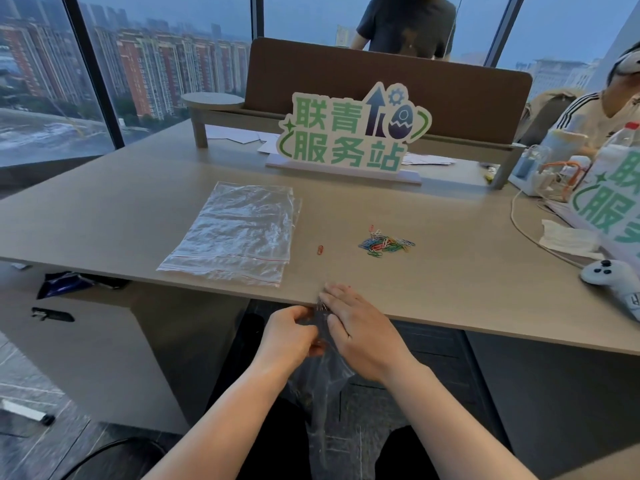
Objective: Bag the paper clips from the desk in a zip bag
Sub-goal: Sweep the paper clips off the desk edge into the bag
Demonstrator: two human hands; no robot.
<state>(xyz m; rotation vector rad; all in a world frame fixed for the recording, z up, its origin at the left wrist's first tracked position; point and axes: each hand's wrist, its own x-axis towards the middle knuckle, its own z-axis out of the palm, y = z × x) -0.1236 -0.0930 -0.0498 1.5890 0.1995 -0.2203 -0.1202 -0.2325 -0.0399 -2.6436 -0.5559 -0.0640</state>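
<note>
Two hands meet at the near edge of the desk [121, 216], just below the rim. The left hand [289, 336] is curled narrow, pinching the mouth of a clear zip bag [323, 379] that hangs down off the edge towards the floor. The right hand [363, 332] lies flatter over the same mouth, its fingertips [330, 291] resting on the desktop at the very rim; it looks closed on the bag's lip, though the exact grip is hidden under the palm. Something thin and pale shows between the two hands at the edge, too blurred to name.

On the desk, a heap of coloured clips [386, 244] sits right of centre, well apart from the hands, with bare wood between it and the near edge. One red clip [320, 250] lies alone left of the heap, just beside a stack of flat bags [239, 230]. That stack lies left of centre, its near corner close to the desk's edge.

Farther back stands a green-lettered sign [349, 133] on a low base, in front of a brown divider [381, 84]. At the right edge sit a white controller [613, 275], a folded tissue [568, 237], a white cable [519, 226] and a second sign [613, 202], crowding that side. The left part of the desk is open up to the window [156, 64].
</note>
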